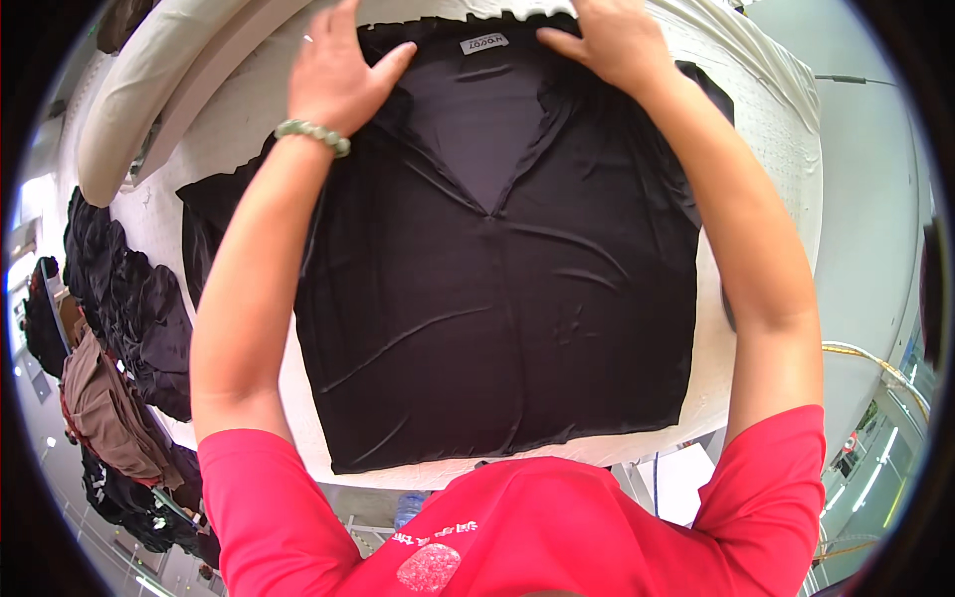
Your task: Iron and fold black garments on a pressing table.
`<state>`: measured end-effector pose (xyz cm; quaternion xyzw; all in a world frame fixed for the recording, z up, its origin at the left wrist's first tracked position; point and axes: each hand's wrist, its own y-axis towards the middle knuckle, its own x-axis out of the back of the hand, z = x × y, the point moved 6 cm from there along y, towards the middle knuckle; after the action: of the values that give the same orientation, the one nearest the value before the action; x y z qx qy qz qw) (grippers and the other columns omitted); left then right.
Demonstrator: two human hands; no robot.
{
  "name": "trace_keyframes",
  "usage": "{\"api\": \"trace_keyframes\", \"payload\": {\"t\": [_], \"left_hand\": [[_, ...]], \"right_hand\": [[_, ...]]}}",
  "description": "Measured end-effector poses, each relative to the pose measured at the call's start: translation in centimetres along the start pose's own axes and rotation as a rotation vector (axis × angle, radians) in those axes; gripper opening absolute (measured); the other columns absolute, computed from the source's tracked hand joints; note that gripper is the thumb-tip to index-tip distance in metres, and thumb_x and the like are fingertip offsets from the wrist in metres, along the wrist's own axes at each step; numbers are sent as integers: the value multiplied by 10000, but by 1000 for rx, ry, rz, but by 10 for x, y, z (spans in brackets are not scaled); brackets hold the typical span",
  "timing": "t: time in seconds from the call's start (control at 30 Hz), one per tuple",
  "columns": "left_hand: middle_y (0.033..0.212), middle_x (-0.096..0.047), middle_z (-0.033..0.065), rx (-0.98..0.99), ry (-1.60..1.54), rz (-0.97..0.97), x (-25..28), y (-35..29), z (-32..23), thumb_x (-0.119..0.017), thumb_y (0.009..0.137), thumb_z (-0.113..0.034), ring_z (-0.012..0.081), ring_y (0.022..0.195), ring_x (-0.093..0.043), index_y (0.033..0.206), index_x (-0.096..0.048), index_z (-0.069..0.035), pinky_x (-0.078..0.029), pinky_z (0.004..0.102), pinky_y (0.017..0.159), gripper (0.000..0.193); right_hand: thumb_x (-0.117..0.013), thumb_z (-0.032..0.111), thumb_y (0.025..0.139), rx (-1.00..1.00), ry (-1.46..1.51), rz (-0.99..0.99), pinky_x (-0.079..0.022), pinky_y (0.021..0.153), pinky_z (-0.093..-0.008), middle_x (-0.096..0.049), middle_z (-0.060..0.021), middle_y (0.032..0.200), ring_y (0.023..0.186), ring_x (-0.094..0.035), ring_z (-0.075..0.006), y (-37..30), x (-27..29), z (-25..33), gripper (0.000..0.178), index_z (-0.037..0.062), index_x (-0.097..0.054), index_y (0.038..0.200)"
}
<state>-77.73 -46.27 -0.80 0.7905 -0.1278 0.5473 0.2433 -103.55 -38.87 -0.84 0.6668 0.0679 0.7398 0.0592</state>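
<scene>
A black V-neck blouse [597,348] lies spread out, its neckline toward the far side and its hem nearest me. A small white label [484,43] shows inside the back of its neck. My left hand [343,80], with a beaded bracelet [313,135] at the wrist, is over the blouse's left shoulder, thumb spread from the fingers. At the opposite shoulder my right hand [622,45] rests with its thumb stretched toward the collar. The upper edge of the picture cuts off the fingertips of both hands. Some wrinkles cross the front of the blouse.
Beneath the blouse is a cream padded table [766,179]. A pale covered curved arm [149,95] stands at the far left. Piled black garments [129,298] and a brown garment [109,398] are along the left side. A cable [885,366] hangs at the right.
</scene>
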Motion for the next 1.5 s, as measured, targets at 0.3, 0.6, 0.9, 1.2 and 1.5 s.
{"api": "trace_keyframes", "payload": {"t": [0.3, 0.6, 0.9, 1.2, 1.5], "left_hand": [[1147, -655, 92, -306, -189, 384, -12, -26, -6, -703, 848, -79, 320, 1042, -647, 1131, -666, -96, -518, 433, 886, 286], [1099, -642, 54, -196, -318, 95, -33, -27, -54, -738, 871, -115, 263, 898, -695, 1121, -652, -126, -555, 374, 783, 265], [1220, -643, 84, -614, -237, -73, -22, -111, -99, -715, 866, -88, 303, 1154, -634, 1197, -660, -125, -502, 444, 999, 337], [1051, -642, 97, -539, -590, 172, 60, -393, -196, -728, 810, -73, 304, 1015, -637, 1046, -678, -29, -492, 420, 901, 245], [1014, -653, 99, -358, -301, 186, 69, -511, -214, -733, 793, -82, 283, 913, -644, 1047, -694, -33, -509, 392, 797, 262]], "right_hand": [[-690, 145, 881, 148, 245, 238, -533, 887, -422, -663, -103, 1096, 1102, -648, -329, -36, -11, 28, 252, 89, -657, 1125], [-662, 206, 895, 201, 510, -264, -548, 793, -472, -708, -212, 888, 884, -691, -385, -27, -1, 63, 168, 64, -680, 983], [-773, 233, 826, 79, 454, 119, -319, 1182, -528, -440, -197, 1525, 1423, -406, -406, -290, 8, 185, 661, 15, -523, 1398], [-750, 91, 821, 123, 812, 51, -525, 967, -443, -687, -138, 1143, 1093, -663, -333, -497, 68, 223, 317, 37, -682, 1126], [-693, 229, 953, -870, 382, -305, -556, 799, -353, -706, -120, 961, 909, -692, -229, -638, 114, -6, 223, 17, -667, 1015]]}}
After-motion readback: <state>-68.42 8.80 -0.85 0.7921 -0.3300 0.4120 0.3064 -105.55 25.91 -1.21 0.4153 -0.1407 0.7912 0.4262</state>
